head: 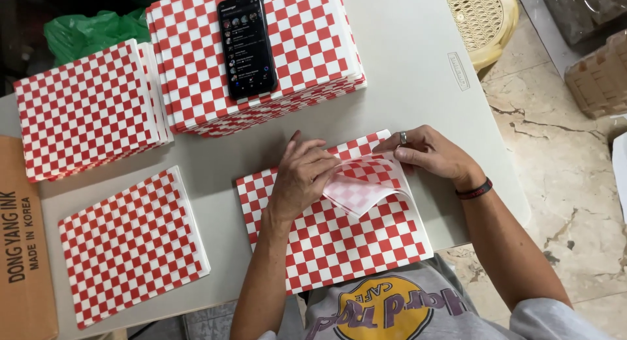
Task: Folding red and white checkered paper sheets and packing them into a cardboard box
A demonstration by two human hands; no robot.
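So both hands are on the same sheet here. The left hand (302,177) lies palm down with fingers curled, pressing on the folded-over corner of a thin red-and-white checkered paper sheet (363,183). The right hand (428,152), with a ring on one finger and a dark band at the wrist, pinches the far edge of that same sheet between thumb and fingers, so it's closed on the paper, not spread wide.

The sheet is roughly square, so there's no real long axis. The lifted flap is turned back so its paler underside shows, and its loose corner points toward the person, slightly to the right. It sits right between the two hands, partly under the left fingers and just inside the right fingertips.

Under it is a low stack of the same checkered paper (339,239), rotated a bit so its edges run at a slant to the near edge of the pale grey table (411,72).

Further out: another slanted sheet pile (130,245) to the left, a thicker pile (88,108) at the far left, and a tall stack (307,59) at the back with a black smartphone (247,45) lying on top, its length running away from the person. A brown cardboard box (23,248) sits at the left edge, and a green plastic bag (91,30) is behind the piles.
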